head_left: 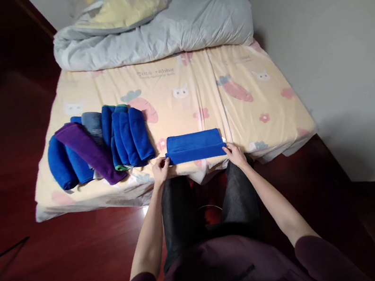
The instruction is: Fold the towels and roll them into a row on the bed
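Note:
A blue towel [194, 146], folded into a long flat band, lies near the front edge of the mattress [201, 95]. My left hand [160, 170] pinches the band's near left corner. At the near right corner my right hand [235, 154] grips the cloth the same way. Both hands have their fingers closed on the fabric.
A row of folded blue towels [129, 136] with a purple one [90, 152] across them lies on the mattress's left side. A grey duvet [162, 34] and a pillow [121, 5] are piled at the far end. Dark red floor surrounds the bed; a white wall stands to the right.

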Available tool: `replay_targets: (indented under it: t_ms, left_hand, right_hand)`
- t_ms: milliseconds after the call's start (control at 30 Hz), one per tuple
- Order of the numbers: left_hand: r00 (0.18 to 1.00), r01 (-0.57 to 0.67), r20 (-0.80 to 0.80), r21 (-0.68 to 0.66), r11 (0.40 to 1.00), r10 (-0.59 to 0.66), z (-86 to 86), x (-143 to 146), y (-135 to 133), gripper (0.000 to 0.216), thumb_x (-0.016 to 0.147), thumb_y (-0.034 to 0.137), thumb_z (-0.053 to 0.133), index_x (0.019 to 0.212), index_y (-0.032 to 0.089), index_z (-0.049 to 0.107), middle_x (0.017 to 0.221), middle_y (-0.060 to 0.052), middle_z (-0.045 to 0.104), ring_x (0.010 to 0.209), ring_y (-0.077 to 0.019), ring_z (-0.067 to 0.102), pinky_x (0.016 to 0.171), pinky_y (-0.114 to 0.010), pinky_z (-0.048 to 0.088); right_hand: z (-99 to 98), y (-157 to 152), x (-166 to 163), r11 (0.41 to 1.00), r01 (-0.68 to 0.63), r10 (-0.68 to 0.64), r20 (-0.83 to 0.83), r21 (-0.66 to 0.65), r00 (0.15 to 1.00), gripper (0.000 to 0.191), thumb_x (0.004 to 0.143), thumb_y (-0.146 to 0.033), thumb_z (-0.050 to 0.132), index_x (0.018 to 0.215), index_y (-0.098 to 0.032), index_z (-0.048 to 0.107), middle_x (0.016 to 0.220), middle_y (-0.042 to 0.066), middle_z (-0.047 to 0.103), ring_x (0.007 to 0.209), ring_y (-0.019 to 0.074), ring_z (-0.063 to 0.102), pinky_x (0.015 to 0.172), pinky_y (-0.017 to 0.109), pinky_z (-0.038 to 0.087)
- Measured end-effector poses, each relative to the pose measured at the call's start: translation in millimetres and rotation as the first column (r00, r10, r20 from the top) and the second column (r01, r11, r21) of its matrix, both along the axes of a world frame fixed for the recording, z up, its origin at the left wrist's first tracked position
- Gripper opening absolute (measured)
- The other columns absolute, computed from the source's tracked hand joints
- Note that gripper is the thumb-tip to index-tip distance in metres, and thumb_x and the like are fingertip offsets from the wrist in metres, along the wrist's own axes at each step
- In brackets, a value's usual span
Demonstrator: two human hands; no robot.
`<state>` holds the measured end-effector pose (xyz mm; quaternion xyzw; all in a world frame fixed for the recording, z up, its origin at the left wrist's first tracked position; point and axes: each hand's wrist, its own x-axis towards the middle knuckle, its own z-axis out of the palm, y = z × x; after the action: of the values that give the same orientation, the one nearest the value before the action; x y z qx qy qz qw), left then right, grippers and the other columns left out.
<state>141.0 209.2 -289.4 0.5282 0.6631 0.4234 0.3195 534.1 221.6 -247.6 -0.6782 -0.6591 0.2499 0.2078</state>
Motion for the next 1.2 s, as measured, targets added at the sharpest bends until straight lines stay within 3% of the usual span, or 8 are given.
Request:
replay_targets:
  t_ms: [200,533,733,933,1033,1200]
  left_hand:
    - [0.999,-0.037,0.003,0.041,0.998,0.037,-1.6,1.8,-0.2,0.035,0.085,0.054,0.062,0.084,0.019,0.067,0.076,-0.003,0.064,0.069,-0.0176,0.057,0.07,-0.031,0.046]
    - [0.998,-0.065,0.031,0.059,0.996,0.063,5.4,7.1,-0.8,0.03,0.082,0.05,0.065,0.086,0.02,0.066,0.071,-0.001,0.061,0.065,-0.0161,0.054,0.064,-0.029,0.045]
    - [0.995,-0.087,0.061,0.076,0.993,0.082,8.5,12.3,-1.7,0.031,0.082,0.047,0.067,0.098,0.02,0.063,0.075,0.0,0.062,0.065,-0.015,0.054,0.065,-0.028,0.046]
    - [0.995,-0.097,0.011,0.134,0.986,0.096,0.2,14.0,-0.8,0.029,0.085,0.045,0.066,0.101,0.021,0.063,0.078,0.0,0.06,0.066,-0.0153,0.053,0.066,-0.029,0.046]
    - [0.992,-0.1,-0.049,0.211,0.972,0.112,-1.8,12.3,0.6,0.027,0.085,0.042,0.068,0.101,0.02,0.066,0.087,-0.005,0.063,0.073,-0.0175,0.056,0.072,-0.032,0.05]
    - [0.994,-0.016,-0.094,0.304,0.953,0.047,1.7,13.5,1.9,0.023,0.09,0.039,0.062,0.099,0.021,0.072,0.115,-0.013,0.07,0.111,-0.0265,0.064,0.096,-0.042,0.053]
  right_hand:
    - [-5.0,1.1,1.2,0.999,0.041,-0.041,-0.05,0.014,0.998,0.033,0.099,-0.049,0.058,0.117,-0.025,0.073,0.109,0.008,0.079,0.103,0.0256,0.075,0.094,0.036,0.059]
    - [-5.5,0.2,1.5,0.996,0.071,-0.067,-0.08,0.051,0.995,0.033,0.096,-0.052,0.061,0.11,-0.024,0.074,0.094,0.005,0.079,0.084,0.0224,0.074,0.082,0.033,0.059]
    - [0.1,-0.8,-0.5,0.994,0.086,-0.077,-0.125,0.072,0.989,0.028,0.093,-0.044,0.066,0.113,-0.026,0.072,0.102,0.003,0.078,0.081,0.0199,0.072,0.081,0.033,0.057]
    - [3.6,-2.6,-2.1,0.983,0.06,-0.043,-0.098,0.176,0.994,0.023,0.092,-0.042,0.065,0.105,-0.024,0.071,0.108,0.006,0.074,0.068,0.0177,0.064,0.077,0.033,0.056]
    - [0.1,-2.2,-1.6,0.976,0.047,-0.03,-0.082,0.214,0.996,0.022,0.093,-0.042,0.064,0.102,-0.023,0.071,0.107,0.006,0.072,0.066,0.0164,0.063,0.076,0.032,0.056]
    - [-3.8,-3.5,-0.5,0.961,-0.039,0.055,-0.05,0.274,0.997,0.023,0.097,-0.037,0.059,0.098,-0.024,0.077,0.126,0.007,0.069,0.085,0.0184,0.071,0.083,0.032,0.06]
